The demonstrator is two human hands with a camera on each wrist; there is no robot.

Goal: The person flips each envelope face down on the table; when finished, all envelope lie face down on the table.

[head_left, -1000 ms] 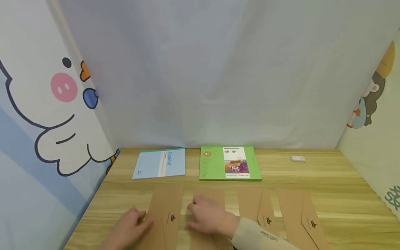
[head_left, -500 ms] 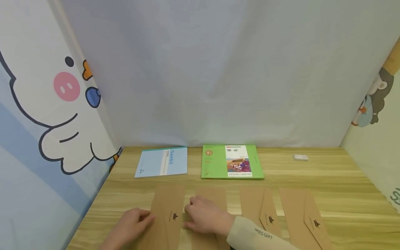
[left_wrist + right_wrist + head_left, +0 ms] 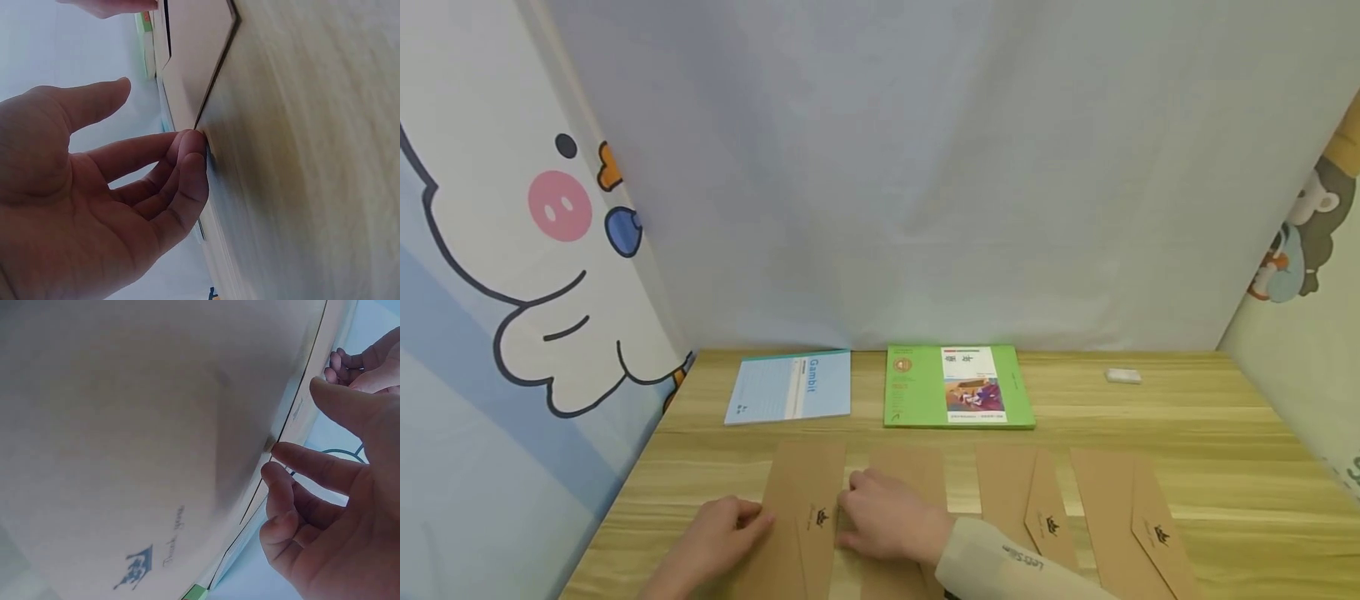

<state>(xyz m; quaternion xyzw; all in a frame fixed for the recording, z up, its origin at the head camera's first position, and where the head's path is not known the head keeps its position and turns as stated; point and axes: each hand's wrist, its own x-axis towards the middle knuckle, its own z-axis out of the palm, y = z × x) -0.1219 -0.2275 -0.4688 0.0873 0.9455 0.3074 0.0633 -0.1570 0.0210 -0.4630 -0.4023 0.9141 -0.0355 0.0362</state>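
Four-sided brown paper envelopes lie in a row on the table. My left hand [image 3: 718, 529] is at the left edge of the leftmost envelope [image 3: 805, 483]. In the left wrist view its bent fingertips [image 3: 192, 142] touch the edge, the thumb held apart. My right hand [image 3: 891, 517] lies over the second envelope [image 3: 921, 471], hiding part of it, with fingertips near the leftmost envelope's right edge. In the right wrist view the index finger points at an envelope edge, the thumb [image 3: 331, 400] spread away. A crown and "Thank you" mark the near envelope [image 3: 144, 462].
Two more envelopes, one [image 3: 1003, 475] with a pointed flap and another [image 3: 1101, 500], lie to the right. Behind the row are a blue notebook [image 3: 767, 400], a green book [image 3: 917, 392] and a white eraser [image 3: 1123, 376]. A pale curtain [image 3: 925, 208] hangs behind the table [image 3: 1187, 417].
My right hand has shifted slightly left toward the leftmost envelope. The left hand stays at that envelope's left edge. The head view has shifted slightly.
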